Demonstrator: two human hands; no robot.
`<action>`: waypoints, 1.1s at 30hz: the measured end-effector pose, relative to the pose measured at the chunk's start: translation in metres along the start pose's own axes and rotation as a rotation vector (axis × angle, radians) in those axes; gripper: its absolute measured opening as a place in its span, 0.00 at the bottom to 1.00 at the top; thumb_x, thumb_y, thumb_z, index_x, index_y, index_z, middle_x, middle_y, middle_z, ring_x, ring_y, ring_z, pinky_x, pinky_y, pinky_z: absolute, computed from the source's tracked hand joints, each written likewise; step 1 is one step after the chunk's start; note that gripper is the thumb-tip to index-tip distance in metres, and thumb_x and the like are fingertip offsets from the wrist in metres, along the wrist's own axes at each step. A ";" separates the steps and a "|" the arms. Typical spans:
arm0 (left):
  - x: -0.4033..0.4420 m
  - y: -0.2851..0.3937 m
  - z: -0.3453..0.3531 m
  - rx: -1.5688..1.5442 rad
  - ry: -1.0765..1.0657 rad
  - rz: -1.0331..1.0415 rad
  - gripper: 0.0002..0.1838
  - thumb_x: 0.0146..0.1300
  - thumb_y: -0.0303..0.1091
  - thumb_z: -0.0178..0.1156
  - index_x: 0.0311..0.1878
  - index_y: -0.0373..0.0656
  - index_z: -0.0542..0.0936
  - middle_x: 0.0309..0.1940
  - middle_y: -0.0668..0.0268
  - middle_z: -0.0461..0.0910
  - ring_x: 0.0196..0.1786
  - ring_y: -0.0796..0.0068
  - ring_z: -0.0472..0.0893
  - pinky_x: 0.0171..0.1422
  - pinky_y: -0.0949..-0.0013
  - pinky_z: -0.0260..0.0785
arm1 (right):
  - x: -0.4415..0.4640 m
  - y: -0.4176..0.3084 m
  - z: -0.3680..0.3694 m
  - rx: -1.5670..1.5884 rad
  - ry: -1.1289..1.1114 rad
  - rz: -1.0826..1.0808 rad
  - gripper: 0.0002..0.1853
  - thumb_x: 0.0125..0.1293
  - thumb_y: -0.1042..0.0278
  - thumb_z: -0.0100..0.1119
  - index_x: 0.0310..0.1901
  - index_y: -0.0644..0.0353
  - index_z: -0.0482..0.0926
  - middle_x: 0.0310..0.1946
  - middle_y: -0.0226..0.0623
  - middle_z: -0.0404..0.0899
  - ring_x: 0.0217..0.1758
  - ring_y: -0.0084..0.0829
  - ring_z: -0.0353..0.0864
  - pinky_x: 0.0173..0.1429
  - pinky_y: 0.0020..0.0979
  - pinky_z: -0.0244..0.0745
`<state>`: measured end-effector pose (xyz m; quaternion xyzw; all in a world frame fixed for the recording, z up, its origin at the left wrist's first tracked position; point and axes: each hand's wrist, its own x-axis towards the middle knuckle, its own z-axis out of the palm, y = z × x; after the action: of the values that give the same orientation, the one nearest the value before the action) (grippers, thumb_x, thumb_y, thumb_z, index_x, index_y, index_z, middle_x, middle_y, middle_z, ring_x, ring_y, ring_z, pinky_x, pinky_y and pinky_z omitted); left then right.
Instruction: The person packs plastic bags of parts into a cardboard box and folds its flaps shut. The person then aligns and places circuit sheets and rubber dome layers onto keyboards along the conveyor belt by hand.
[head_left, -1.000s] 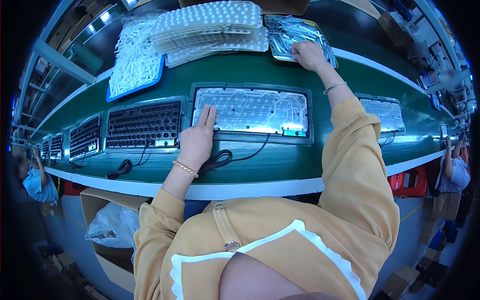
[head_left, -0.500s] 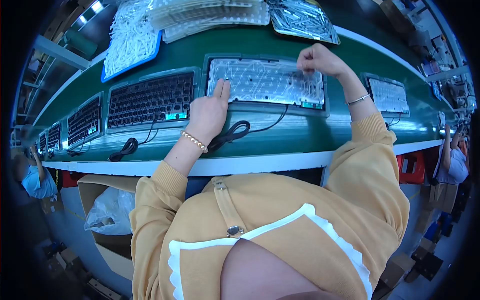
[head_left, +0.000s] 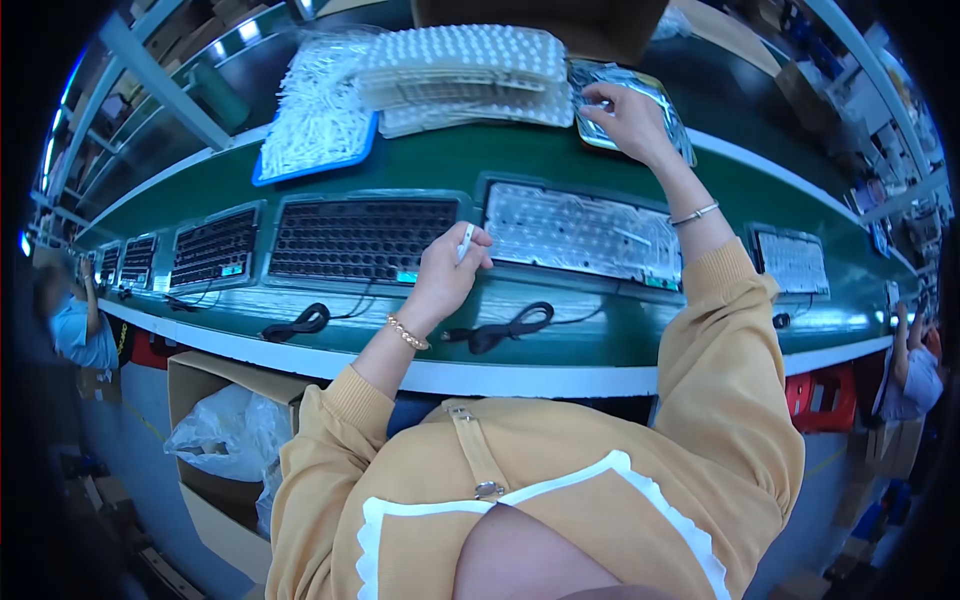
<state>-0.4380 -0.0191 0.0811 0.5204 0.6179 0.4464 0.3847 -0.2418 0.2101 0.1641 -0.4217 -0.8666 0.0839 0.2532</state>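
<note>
My left hand [head_left: 448, 272] is closed around a small white plastic strip [head_left: 466, 242], just above the gap between two keyboards. In front of me lies an unfinished keyboard [head_left: 570, 230] with a clear printed membrane on top. A pale strip [head_left: 633, 237] shows on the membrane's right part. My right hand [head_left: 628, 120] reaches over a tray of thin grey metallic strips [head_left: 655, 92], its fingers bent together at the left side. Whatever is between those fingertips is too small to make out. A coiled black cable [head_left: 515, 322] rests below the keyboard.
Several dark keyboard bases [head_left: 365, 240] line the green bench to the left; a membrane-covered one [head_left: 790, 262] sits right. Behind are a blue tray [head_left: 372, 140] of white strips and stacked translucent sheets [head_left: 470, 60]. Co-workers [head_left: 75, 320] [head_left: 910, 365] are at both sides.
My right hand has moved from above the keyboard to the tray of metallic strips. My left hand has lifted off the membrane and now holds a white strip. The camera view has shifted.
</note>
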 end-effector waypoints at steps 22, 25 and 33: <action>0.004 -0.020 -0.136 -0.922 0.138 -0.178 0.18 0.66 0.36 0.51 0.56 0.38 0.70 0.46 0.63 0.76 0.14 0.89 0.57 0.16 0.84 0.48 | 0.059 -0.157 0.037 0.342 0.604 -0.722 0.10 0.55 0.80 0.59 0.39 0.59 0.80 0.28 0.31 0.79 0.28 0.21 0.76 0.36 0.18 0.69; 0.005 -0.035 -0.160 -1.259 0.127 -0.120 0.16 0.64 0.37 0.54 0.52 0.40 0.71 0.55 0.56 0.73 0.13 0.86 0.57 0.16 0.82 0.49 | 0.011 -0.197 0.025 0.699 0.185 -0.121 0.02 0.54 0.80 0.58 0.27 0.66 0.75 0.25 0.40 0.77 0.25 0.34 0.76 0.28 0.28 0.69; -0.045 -0.057 -0.188 -0.613 0.638 -0.160 0.06 0.58 0.31 0.61 0.34 0.39 0.77 0.26 0.67 0.78 0.13 0.90 0.56 0.16 0.82 0.44 | -0.053 -0.171 0.098 0.967 -0.279 0.212 0.05 0.58 0.72 0.59 0.35 0.63 0.78 0.24 0.26 0.76 0.25 0.15 0.71 0.30 0.19 0.67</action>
<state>-0.6249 -0.0956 0.0845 0.1694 0.5831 0.7159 0.3446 -0.3822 0.0674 0.1218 -0.3268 -0.7065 0.5560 0.2912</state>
